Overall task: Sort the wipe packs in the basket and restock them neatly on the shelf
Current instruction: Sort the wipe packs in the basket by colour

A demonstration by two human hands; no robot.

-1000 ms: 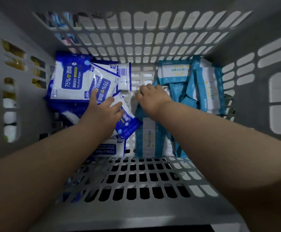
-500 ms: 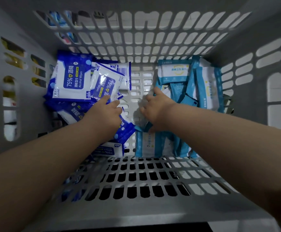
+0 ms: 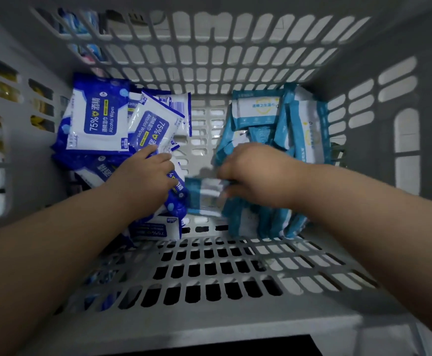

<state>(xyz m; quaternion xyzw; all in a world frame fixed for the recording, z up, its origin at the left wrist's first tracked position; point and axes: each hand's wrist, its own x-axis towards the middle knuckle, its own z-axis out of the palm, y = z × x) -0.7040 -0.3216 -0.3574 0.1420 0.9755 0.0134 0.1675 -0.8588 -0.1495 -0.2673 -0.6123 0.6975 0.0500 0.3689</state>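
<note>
Holding a teal wipe pack — right grip — inside basket

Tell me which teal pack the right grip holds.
The teal pack out in the gap between the piles, its edge in the right grip; the other teal packs sit bunched along the right side of the basket.

A bare strip of basket floor runs between dark-blue packs and teal packs.

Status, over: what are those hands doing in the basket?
Left hand rests on blue alcohol wipe packs. Right hand grips a teal wipe pack. All packs inside the gray basket.
</note>
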